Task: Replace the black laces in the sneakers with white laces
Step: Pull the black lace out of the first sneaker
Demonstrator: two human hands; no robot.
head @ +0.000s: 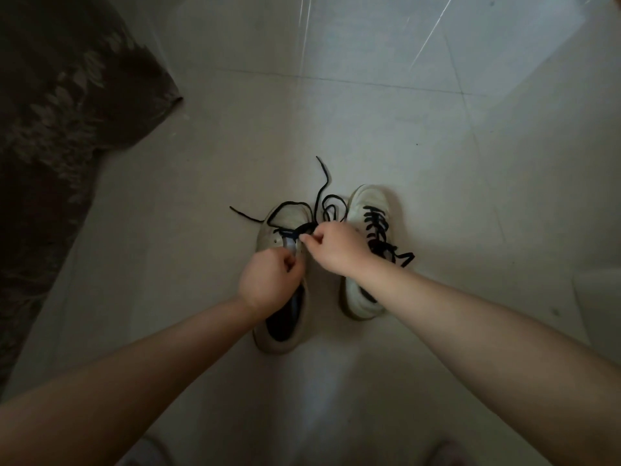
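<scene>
While the right hand (331,245) pinched the black lace (307,227) of the left sneaker (280,230) on the floor (201,196), the left hand (268,280) gripped its tongue; unlacing was under way; next, probably pull the lace free; no white laces showed.

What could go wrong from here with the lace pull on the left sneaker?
1. The right hand pinches the black lace low by the toe; a sharp pull may drag or tip the left sneaker unless the left hand steadies it.
2. The freed lace ends loop between the shoes, close to the right sneaker, which is fully laced; they might tangle with its loose bow.
3. The light is dim, so a threaded eyelet could be missed.
</scene>
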